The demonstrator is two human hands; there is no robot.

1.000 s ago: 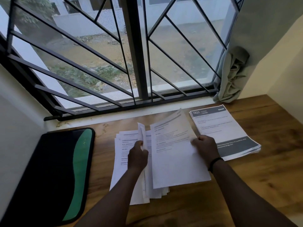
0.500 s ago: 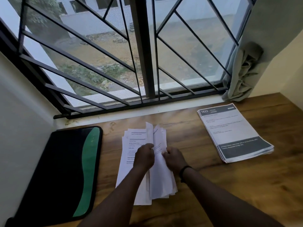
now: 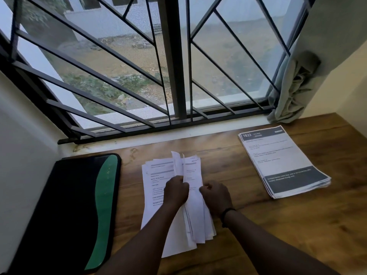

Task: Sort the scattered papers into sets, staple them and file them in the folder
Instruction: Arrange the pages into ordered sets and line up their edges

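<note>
A loose pile of white printed papers [image 3: 156, 175] lies in the middle of the wooden desk [image 3: 288, 225]. My left hand [image 3: 175, 190] grips a few sheets lifted on edge at the pile's centre. My right hand [image 3: 215, 196] pinches the right-hand sheets of the same pile, just beside the left hand. A second, squared stack of papers with dark header and footer bands [image 3: 284, 161] lies flat at the right. A black folder with a green curved stripe [image 3: 79, 205] lies closed at the left. No stapler shows.
A barred window [image 3: 174, 76] runs along the back of the desk, with a bunched grey curtain [image 3: 292, 92] at its right end. Walls close in on the left and right. Bare wood shows between the two paper piles.
A second ago my right hand held one sheet out to the right of the pile. That sheet has come back onto the pile, and both hands now sit close together at its centre.
</note>
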